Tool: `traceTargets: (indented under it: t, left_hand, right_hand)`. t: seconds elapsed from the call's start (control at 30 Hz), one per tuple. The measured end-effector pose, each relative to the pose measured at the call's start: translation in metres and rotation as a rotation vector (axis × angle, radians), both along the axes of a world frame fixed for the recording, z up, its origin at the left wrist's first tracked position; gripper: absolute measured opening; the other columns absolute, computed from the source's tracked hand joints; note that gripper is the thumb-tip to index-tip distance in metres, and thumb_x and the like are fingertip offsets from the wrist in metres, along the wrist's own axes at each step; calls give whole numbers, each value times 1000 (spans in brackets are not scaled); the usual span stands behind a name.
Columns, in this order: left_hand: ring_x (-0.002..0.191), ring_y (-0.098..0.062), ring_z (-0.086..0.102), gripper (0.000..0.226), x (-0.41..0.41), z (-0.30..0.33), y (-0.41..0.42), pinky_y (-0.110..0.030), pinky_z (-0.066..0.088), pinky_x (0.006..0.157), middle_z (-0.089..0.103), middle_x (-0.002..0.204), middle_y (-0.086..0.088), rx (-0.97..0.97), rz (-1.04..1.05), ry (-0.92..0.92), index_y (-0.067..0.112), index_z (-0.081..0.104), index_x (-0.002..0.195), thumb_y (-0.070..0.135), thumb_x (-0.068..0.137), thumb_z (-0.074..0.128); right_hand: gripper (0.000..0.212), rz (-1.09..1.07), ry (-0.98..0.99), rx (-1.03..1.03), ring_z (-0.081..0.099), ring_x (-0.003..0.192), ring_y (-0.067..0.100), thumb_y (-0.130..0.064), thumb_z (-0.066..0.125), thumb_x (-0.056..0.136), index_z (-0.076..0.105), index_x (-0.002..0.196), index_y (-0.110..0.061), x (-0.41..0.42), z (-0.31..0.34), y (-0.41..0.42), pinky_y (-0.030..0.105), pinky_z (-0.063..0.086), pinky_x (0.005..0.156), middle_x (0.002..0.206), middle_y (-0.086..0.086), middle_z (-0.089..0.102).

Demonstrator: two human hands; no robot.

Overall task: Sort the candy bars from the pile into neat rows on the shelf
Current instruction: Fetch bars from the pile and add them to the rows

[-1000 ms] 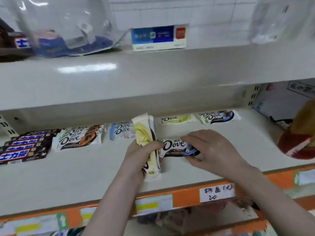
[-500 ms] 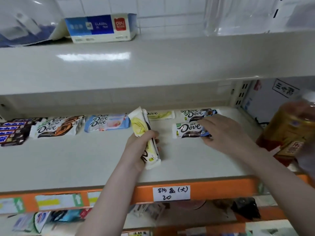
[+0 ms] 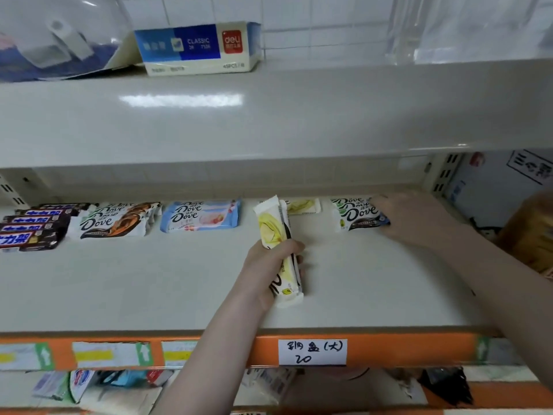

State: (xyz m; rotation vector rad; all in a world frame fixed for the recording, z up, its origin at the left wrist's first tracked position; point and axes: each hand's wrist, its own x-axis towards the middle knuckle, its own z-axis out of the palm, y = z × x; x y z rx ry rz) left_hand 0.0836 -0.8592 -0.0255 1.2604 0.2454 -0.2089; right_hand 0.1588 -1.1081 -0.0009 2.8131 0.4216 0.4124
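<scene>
shelf sorting in progress: two hands engaged, one stack settling at the right

the left hand (image 3: 273,265) is wrapped around a bundle of yellow bars (image 3: 279,244), fingers curled round the lower half, the bundle standing nearly on end with its bottom on the shelf (image 3: 149,289). the count in the bundle cannot be told; at least two wrappers show.

the right hand (image 3: 410,218) lies at the right end of the black-and-white dove stack (image 3: 357,215), fingers against the wrappers. whether it pinches the top bar or only presses it cannot be told, as the fingertips are hidden behind the packs.

along the back of the shelf, left to right: dark snickers-type bars (image 3: 30,229), a caramel dove stack (image 3: 116,220), a blue dove stack (image 3: 200,217), a single yellow bar (image 3: 302,206) lying flat behind the held bundle, then the black-and-white stack.

judgement: the right-hand stack is nearly placed; the yellow bundle appears next, bound for the yellow bar's spot.

risks:
- the bundle is gripped low and leans; the slick wrappers could fan out or slip free when lowered.
- the yellow slot sits between two stacks; a wide lay-down could nudge the blue or black-and-white packs askew.
- withdrawing the right hand carelessly could drag the top wrapper out of line.
- a brown container (image 3: 529,232) stands near the right forearm and could be knocked.
</scene>
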Motion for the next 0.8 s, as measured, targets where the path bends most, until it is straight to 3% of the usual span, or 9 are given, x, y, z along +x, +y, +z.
traceTargets:
  t: [0.13,0.37,0.47,0.67,0.73,0.8]
  left_hand:
    - [46,-19,56,13,2,-1,1,-24,49,44,58,65,-13,23,-12,3,7,56,79,2,74,66]
    - [44,-19,56,14,0,1,0,-24,48,43,59,66,-13,35,-32,-3,8,55,80,3,74,66]
    - [44,-19,56,15,-1,1,0,-24,47,43,59,68,-14,37,-35,-5,7,54,81,2,75,66]
    - [45,-19,56,15,-2,2,0,-23,48,44,57,69,-15,44,-36,-12,7,54,80,1,75,67]
    - [45,-19,56,15,-3,2,0,-23,48,44,57,69,-15,54,-41,-15,7,54,81,1,75,67]
    - [45,-20,55,15,-3,2,1,-23,47,43,57,68,-14,51,-45,-16,7,54,81,1,74,66]
  right_hand:
    - [34,-22,78,10,58,98,26,-32,57,81,51,112,-21,6,-2,0,27,32,63,108,4,63]
    - [31,-27,163,141,60,88,27,-30,58,80,55,108,-17,13,-4,-4,31,51,70,99,7,65]
    - [25,-8,166,167,60,87,26,-27,58,80,56,103,-16,15,-5,-6,34,52,71,96,7,65]
    - [31,46,235,269,55,82,25,-22,61,75,53,104,-17,17,-3,-6,26,33,60,87,2,59]
    - [36,52,309,318,52,80,21,-25,64,77,54,110,-16,20,-2,-6,28,38,64,87,1,58]
    - [44,38,369,330,55,94,22,-26,62,81,52,121,-13,23,-6,-7,31,44,80,103,3,60]
